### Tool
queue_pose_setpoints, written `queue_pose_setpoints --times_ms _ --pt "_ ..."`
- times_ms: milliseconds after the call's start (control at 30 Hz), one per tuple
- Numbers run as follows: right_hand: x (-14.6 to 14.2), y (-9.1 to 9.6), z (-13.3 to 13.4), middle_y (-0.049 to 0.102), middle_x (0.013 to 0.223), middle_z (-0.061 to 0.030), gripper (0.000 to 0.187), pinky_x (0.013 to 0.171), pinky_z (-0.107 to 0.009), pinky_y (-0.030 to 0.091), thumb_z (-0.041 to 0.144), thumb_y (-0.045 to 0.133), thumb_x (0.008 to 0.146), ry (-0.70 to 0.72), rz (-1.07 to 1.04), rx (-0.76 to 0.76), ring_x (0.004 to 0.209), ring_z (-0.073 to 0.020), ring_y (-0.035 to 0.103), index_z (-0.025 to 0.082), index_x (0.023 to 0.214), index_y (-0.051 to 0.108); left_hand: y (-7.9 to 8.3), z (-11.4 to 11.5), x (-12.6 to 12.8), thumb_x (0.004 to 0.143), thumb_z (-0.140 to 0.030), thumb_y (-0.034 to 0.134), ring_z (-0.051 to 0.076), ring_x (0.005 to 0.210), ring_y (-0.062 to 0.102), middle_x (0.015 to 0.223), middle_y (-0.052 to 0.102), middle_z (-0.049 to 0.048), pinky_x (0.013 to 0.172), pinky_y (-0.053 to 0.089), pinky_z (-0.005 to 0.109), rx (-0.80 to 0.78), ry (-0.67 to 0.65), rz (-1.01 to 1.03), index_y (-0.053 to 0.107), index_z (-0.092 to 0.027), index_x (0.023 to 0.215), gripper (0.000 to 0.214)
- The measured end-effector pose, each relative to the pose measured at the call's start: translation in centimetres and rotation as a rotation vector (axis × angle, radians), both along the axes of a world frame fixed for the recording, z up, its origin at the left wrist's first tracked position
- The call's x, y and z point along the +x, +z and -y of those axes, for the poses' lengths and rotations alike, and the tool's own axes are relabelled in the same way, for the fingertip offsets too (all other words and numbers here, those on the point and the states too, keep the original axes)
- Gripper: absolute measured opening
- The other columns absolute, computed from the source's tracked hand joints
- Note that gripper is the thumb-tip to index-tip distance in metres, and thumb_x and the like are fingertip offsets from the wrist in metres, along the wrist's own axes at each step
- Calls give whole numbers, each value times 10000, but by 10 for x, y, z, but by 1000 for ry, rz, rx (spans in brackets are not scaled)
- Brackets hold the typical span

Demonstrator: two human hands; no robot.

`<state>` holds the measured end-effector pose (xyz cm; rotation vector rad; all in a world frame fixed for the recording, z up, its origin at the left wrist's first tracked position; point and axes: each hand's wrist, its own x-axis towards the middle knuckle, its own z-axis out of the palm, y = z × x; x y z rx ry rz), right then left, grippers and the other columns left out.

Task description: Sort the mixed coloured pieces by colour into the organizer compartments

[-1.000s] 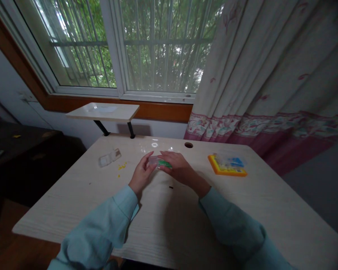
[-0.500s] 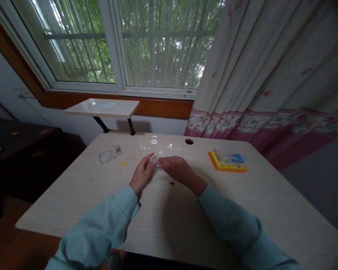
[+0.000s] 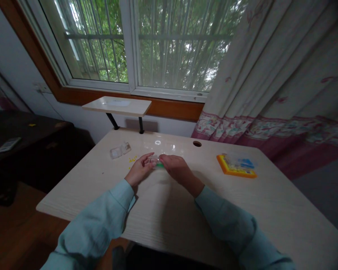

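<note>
A small clear plastic case (image 3: pixel 159 165) with green showing in it is held between my two hands over the middle of the table. My left hand (image 3: pixel 141 169) closes on its left side, thumb and fingers along the edge. On the other side, my right hand (image 3: pixel 177 168) reaches over the top with its fingers curled against the case. What lies under the right fingers is hidden. Just left of my left hand, several tiny yellow pieces (image 3: pixel 132 159) are scattered. Behind them stands an open clear plastic box (image 3: pixel 116 152).
On the right of the pale wooden table (image 3: pixel 228 210) lies a yellow-orange box (image 3: pixel 236 169) with clear and blue plastic on top. A raised shelf (image 3: pixel 121 105) stands at the back left. Near the back edge is a round hole (image 3: pixel 197 144). A dark cabinet (image 3: pixel 39 131) is at the left.
The view has shifted, so the table appears farther right. Green now shows in the clear case between my hands. A small dark piece below my right hand is no longer visible.
</note>
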<state>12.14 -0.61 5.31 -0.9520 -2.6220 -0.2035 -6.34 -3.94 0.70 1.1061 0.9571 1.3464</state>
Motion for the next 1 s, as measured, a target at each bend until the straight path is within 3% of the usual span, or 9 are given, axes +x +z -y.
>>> queue_pose_setpoints --times_ms 300,433,533,767,867,1000 --pt "-39 20 -34 735 984 -82 307 737 -262 456 349 366 1016 -80 -192 -203 866 -195 688 203 1048 634 9 -9 -39 700 -236 801 193 1075 638 1275 618 123 993 472 350 -69 14 145 529 -188 1303 663" --pt "-58 11 -48 729 961 -89 281 762 -256 470 289 380 1011 -135 -378 -234 863 -184 685 179 998 638 9 -13 -47 725 -131 724 151 948 674 1206 652 107 877 522 277 -158 120 193 530 -188 1277 588" --pt "-69 2 -57 724 941 -92 275 768 -270 491 273 377 1004 -103 -516 -262 842 -184 684 172 983 633 3 -18 -55 744 -149 689 141 800 683 1085 688 93 741 545 268 -191 237 142 516 -190 1274 559" --pt "-64 -19 -66 711 1062 -86 271 864 -325 520 210 475 930 81 -613 -359 943 -182 681 200 1179 581 -21 -37 -73 727 -318 724 114 648 618 751 654 20 674 518 249 50 493 -85 662 -120 1001 344" --pt "-59 -29 -67 707 1017 -72 297 840 -314 527 157 472 891 153 -652 -456 911 -161 677 201 1169 566 -30 -41 -72 738 -360 717 153 757 658 840 687 57 768 539 307 83 511 -109 667 -125 1005 360" --pt "-53 -39 -65 673 922 -31 177 757 -267 506 135 482 842 200 -688 -525 831 -140 648 213 990 541 -33 -40 -73 775 -346 685 199 963 668 1028 706 98 922 512 372 169 505 -249 670 -155 1014 306"
